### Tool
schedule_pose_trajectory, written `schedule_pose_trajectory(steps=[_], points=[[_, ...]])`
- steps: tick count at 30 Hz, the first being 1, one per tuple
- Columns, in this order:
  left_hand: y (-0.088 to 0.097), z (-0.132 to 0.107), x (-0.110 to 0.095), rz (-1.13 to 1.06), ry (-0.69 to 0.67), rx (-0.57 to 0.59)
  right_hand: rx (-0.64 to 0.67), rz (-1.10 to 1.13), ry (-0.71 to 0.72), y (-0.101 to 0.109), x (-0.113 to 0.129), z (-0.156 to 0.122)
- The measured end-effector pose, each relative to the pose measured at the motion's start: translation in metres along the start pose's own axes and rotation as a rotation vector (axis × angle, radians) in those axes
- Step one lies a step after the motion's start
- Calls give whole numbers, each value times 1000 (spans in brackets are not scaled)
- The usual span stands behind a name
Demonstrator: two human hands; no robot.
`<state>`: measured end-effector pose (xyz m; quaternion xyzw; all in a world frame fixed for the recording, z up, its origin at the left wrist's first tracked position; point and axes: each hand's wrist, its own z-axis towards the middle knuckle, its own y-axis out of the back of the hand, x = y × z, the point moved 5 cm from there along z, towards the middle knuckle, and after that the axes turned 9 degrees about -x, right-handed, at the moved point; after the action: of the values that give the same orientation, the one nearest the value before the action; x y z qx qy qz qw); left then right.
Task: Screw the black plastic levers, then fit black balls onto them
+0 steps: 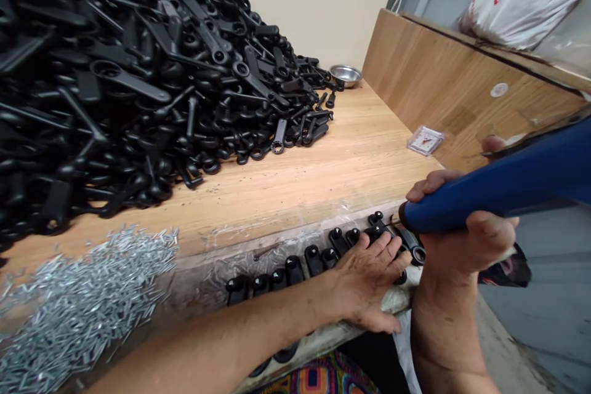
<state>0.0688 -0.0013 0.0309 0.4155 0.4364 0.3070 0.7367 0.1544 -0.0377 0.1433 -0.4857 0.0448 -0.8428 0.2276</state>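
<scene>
A row of black plastic parts [295, 268] lies along the near edge of the wooden table [351, 154]. My left hand [369, 277] rests flat on the right end of that row, fingers stretched out and pressing the parts down. My right hand [466, 231] is closed round the blue handle of a tool [503, 188], whose tip meets the rightmost black part [410, 246] just beyond my left fingertips.
A big heap of black plastic parts [138, 80] fills the table's left and back. A pile of small silver pins [87, 289] lies at the near left. A metal bowl [345, 75] and a wooden side panel [462, 92] stand at the back right.
</scene>
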Motion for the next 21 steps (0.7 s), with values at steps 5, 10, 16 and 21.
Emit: schedule_pose_trajectory(steps=[5,10,16,21], points=[[0,1,1,-20,8,-11,10,-2,-20,-2,-3,-1],[1,2,2,-30,16,-11,30,59,-19,-3,-3,-3],[-1,1,2,-15,46,-22,15,127,6,1,-5,0],[-2,1,2,-10,48,-16,38,132,10,0,-7,2]])
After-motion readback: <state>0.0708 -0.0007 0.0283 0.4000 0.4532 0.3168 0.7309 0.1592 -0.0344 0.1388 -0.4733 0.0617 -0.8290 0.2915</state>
